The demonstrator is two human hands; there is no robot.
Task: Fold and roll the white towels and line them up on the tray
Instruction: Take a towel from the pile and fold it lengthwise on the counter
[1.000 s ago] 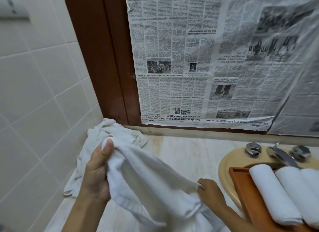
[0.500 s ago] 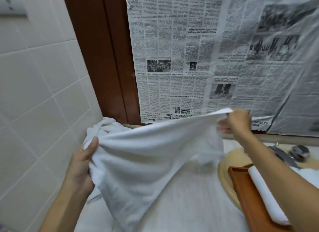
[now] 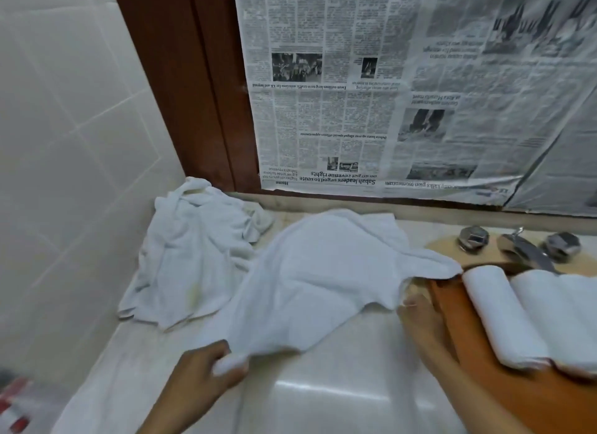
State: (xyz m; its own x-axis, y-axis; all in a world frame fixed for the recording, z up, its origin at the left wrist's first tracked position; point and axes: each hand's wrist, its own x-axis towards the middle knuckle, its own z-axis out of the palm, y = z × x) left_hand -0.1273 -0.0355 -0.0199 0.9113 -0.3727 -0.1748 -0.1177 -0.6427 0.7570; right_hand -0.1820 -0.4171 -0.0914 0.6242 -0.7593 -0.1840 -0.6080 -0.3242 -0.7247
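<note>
A white towel (image 3: 323,272) lies spread and rumpled on the pale counter (image 3: 323,395). My left hand (image 3: 200,378) pinches its near left corner. My right hand (image 3: 423,320) is at the towel's right edge, its fingertips under or against the cloth; the grip is blurred. One towel corner drapes over the far end of the brown wooden tray (image 3: 452,307). Two rolled white towels (image 3: 504,314) lie side by side on that tray. A heap of unfolded white towels (image 3: 193,252) sits in the back left corner.
A tiled wall (image 3: 64,142) closes the left side. Newspaper (image 3: 403,94) covers the panel behind the counter. A chrome tap with two knobs (image 3: 520,246) stands over a beige basin rim behind the tray. A red and white object (image 3: 16,407) shows at the lower left.
The towel was held up stretched between both hands; now it has come down onto the counter. My right hand dropped from the wall height to the tray's left side, and my left hand lowered too.
</note>
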